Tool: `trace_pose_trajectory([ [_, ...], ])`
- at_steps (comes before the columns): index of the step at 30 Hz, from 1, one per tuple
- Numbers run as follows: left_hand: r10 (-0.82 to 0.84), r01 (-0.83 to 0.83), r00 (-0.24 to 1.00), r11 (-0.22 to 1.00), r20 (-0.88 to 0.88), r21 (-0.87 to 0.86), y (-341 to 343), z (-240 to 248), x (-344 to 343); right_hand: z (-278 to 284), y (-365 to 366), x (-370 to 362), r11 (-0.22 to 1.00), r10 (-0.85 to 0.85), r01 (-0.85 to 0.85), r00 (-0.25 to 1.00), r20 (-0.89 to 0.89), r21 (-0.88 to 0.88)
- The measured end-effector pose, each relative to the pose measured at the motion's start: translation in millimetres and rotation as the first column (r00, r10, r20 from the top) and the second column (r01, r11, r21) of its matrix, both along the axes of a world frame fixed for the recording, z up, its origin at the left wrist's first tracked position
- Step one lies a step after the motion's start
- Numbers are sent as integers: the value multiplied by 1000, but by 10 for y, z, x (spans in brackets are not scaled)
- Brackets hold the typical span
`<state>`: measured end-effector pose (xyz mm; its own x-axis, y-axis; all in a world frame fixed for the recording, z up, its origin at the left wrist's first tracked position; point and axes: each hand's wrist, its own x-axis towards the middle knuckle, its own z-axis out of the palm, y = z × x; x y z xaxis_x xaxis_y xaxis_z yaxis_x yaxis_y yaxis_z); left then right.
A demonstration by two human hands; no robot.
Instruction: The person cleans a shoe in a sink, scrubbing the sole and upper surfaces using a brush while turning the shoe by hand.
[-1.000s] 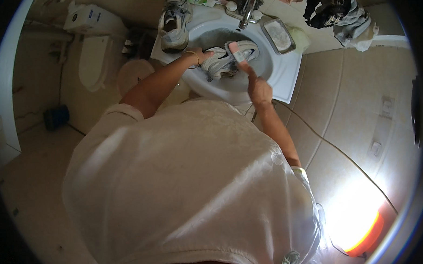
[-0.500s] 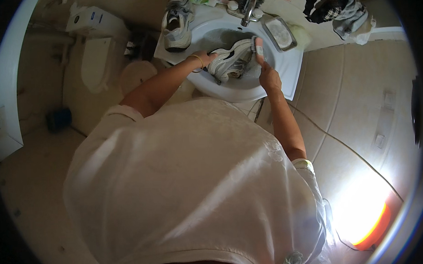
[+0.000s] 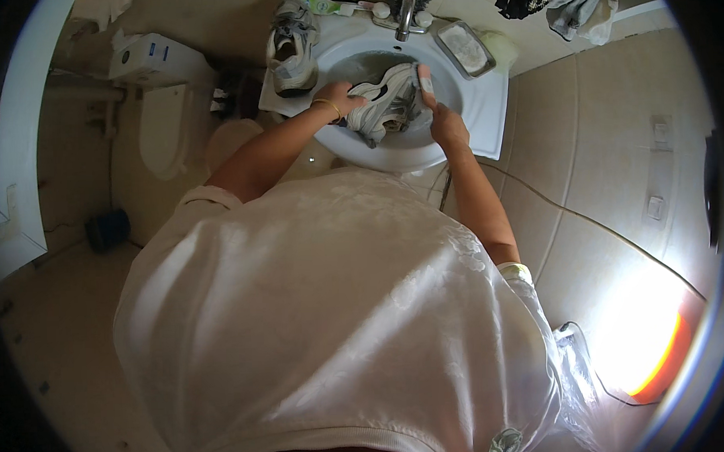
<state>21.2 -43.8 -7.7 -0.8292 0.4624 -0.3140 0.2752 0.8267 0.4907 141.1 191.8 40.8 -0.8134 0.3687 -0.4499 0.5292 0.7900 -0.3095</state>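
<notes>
A white and grey sneaker (image 3: 383,104) lies tilted in the white washbasin (image 3: 387,158). My left hand (image 3: 340,98), with a yellow band at the wrist, is closed on the sneaker's left end. In my right hand (image 3: 449,127) is the handle of a pinkish scrubbing brush (image 3: 425,82). Its bristles face left and press against the sneaker's right end. Part of the sneaker is hidden by my left fingers. A second sneaker (image 3: 292,57) of the same look rests on the basin's left ledge.
Behind the basin is a chrome faucet (image 3: 406,14); a soap dish (image 3: 466,50) sits to its right, a green and white tube (image 3: 328,4) to its left. A toilet (image 3: 164,133) stands left. A cable (image 3: 589,212) runs along the right wall to a bright orange lamp (image 3: 668,359).
The whole view has shifted and turned slightly. The sneaker is tipped a little differently, and the brush stays at its right end. Both hands keep their hold.
</notes>
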Motion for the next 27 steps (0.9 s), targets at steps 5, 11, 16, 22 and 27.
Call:
trace_pose_trajectory([
  [5,9,-21,997,990,-82,-140,-6,482,136,-317,102,38,997,37,-53,971,237,61],
  [11,-44,45,999,999,-24,17,-216,389,154,-487,101,-106,851,523,-523,834,173,-53],
  [16,-55,31,994,971,93,239,-443,33,353,505,-458,390,909,388,-413,888,-247,-54],
  [22,-42,32,993,995,111,96,-152,177,378,157,-458,312,955,297,-294,945,-133,47],
  [27,-27,24,997,999,74,34,-210,67,388,438,-680,514,934,337,-351,927,-163,-66],
])
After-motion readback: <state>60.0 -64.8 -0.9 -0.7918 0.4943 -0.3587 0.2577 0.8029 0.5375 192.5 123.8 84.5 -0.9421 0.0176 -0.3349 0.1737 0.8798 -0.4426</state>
